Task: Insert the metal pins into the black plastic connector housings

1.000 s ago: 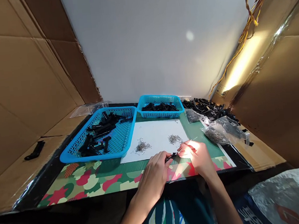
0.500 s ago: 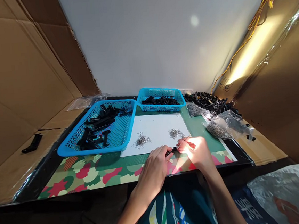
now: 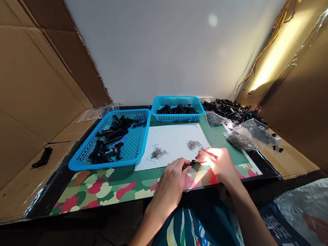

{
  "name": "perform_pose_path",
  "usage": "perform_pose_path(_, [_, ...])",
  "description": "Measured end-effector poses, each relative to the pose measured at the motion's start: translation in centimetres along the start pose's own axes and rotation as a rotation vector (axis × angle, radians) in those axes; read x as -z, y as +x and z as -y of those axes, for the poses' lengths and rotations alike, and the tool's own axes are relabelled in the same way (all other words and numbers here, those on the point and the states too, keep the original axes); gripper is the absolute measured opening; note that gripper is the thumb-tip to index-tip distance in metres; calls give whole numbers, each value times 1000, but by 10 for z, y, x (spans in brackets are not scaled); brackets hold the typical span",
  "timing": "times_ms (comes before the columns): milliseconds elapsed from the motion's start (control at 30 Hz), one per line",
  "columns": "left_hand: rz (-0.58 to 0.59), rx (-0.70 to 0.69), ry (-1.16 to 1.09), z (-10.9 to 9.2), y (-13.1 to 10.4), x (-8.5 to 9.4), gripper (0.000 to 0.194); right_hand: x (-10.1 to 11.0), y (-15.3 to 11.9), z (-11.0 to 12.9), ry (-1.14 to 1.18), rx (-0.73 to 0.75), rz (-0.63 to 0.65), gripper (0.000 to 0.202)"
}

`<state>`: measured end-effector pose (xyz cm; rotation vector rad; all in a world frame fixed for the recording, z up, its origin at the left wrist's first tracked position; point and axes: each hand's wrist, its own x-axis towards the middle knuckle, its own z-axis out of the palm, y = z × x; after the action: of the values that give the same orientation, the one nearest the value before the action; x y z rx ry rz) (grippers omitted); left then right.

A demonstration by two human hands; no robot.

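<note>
My left hand (image 3: 174, 175) is closed on a small black plastic part (image 3: 188, 164), pinched between thumb and fingers above the table's front edge. Just to its right, my right hand (image 3: 216, 162) is closed in a pinch around a thin rod-like tool (image 3: 208, 148), whose tip points down towards the black part. Whether the tip touches it is too small to tell. Beyond the hands, a white sheet (image 3: 175, 133) carries two heaps of tiny metal springs or wire pieces, one on the left (image 3: 157, 153) and one on the right (image 3: 194, 145).
A large blue basket (image 3: 104, 165) with black parts stands left; a smaller blue basket (image 3: 177, 118) is behind the sheet. At right lie a pile of black parts (image 3: 228, 109) and a clear bag (image 3: 241, 137) of small metal pieces. One black part (image 3: 43, 157) rests far left. Cardboard walls flank the table.
The view has shifted slightly, moving the scene a little to the right. My right hand has tilted slightly and more of the thin tool shows. Both hands keep their grips.
</note>
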<state>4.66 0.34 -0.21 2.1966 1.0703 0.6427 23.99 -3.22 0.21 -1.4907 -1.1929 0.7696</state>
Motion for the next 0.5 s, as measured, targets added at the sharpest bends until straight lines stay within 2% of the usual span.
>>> perform_pose_path(500, [-24,-26,54,-1,2,-3,18,-5,-3,-1,12,9,-30,32])
